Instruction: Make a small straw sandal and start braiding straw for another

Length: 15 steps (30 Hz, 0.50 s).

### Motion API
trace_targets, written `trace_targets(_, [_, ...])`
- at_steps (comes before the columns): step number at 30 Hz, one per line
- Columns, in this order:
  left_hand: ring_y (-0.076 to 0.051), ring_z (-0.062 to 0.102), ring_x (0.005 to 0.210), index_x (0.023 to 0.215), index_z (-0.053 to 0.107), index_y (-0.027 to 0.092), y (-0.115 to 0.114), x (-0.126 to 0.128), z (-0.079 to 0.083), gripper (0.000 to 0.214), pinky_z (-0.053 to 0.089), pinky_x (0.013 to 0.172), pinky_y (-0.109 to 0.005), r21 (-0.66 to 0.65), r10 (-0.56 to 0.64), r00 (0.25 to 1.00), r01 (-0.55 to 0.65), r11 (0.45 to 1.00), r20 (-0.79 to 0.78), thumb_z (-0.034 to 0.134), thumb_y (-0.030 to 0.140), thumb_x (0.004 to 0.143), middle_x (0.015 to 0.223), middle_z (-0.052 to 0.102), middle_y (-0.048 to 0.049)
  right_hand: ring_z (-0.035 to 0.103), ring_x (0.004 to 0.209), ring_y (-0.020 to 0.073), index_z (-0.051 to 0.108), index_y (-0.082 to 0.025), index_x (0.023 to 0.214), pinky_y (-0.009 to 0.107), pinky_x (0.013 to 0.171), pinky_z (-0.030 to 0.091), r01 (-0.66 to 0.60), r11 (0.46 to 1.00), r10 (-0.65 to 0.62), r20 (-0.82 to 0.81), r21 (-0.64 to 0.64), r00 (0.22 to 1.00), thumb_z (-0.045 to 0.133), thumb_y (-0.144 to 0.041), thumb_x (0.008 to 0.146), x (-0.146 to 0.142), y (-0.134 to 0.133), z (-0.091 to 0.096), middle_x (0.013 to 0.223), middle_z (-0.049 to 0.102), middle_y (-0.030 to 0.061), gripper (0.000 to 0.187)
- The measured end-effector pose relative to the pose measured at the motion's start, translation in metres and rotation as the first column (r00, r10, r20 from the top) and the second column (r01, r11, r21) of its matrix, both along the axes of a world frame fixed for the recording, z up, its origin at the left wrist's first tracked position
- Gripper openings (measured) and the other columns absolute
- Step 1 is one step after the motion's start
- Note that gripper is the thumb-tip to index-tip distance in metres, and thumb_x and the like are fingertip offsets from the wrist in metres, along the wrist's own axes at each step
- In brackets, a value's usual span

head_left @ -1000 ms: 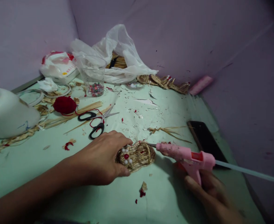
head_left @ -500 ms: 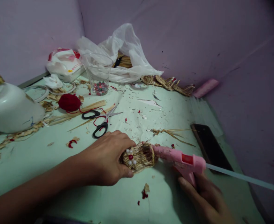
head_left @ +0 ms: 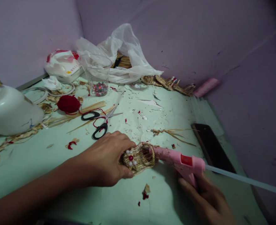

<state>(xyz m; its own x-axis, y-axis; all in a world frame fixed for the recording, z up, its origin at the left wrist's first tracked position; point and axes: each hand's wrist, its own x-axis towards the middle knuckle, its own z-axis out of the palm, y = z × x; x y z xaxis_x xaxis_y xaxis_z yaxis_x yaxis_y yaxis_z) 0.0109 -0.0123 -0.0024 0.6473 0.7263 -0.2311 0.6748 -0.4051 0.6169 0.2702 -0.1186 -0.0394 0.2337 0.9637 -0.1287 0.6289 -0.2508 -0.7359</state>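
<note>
Just nearside of the scissors (head_left: 106,116), the woven piece (head_left: 141,160) is lying left-to-right, the left hand (head_left: 109,160) clasping its beaded end. Well right of them, the right hand (head_left: 207,193) is gripping the glue gun (head_left: 175,157), pointing its nozzle (head_left: 146,150) into the looped end.

left hand (head_left: 109,159) on woven piece (head_left: 138,165) | glue gun (head_left: 169,155) in right hand (head_left: 206,195), tip (head_left: 146,150) in woven piece's right end | phone (head_left: 210,145) behind glue gun | scissors (head_left: 103,127) behind left hand | yarn (head_left: 69,103) left of scissors | beads (head_left: 99,89) in cup (head_left: 93,75) | bag (head_left: 130,42) behind cup | bowl (head_left: 13,111) left of yarn
</note>
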Motion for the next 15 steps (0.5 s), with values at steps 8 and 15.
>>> trace_targets(8, [-0.023, 0.047, 0.097, 0.103, 0.058, 0.027, -0.0008, -0.0007, -0.0010, 0.041, 0.038, 0.086, -0.039, -0.044, 0.020, 1.000, -0.020, 0.999, -0.003, 0.068, 0.037, 0.065, 0.097, 0.056, -0.0023, 0.067, 0.066, 0.0220, 0.071, -0.025, 0.087, 0.023, 0.047, 0.054, 0.124, 0.992, -0.124, -0.008, 0.038, 0.992, 0.064, -0.041, 0.067, -0.0009, -0.0002, -0.0001, 0.076, 0.071, 0.0030, 0.027])
trace_targets(15, [-0.022, 0.047, 0.096, 0.104, 0.058, 0.028, -0.0017, -0.0017, -0.0029, 0.042, 0.038, 0.085, -0.038, -0.039, 0.026, 1.000, -0.026, 0.999, 0.002, 0.068, 0.038, 0.065, 0.097, 0.056, -0.0017, 0.066, 0.076, 0.0242, 0.069, -0.021, 0.091, 0.026, 0.053, 0.055, 0.148, 0.988, -0.152, -0.111, -0.047, 0.982, 0.062, -0.044, 0.069, -0.0038, 0.0049, 0.0050, 0.085, 0.071, 0.0051, 0.032])
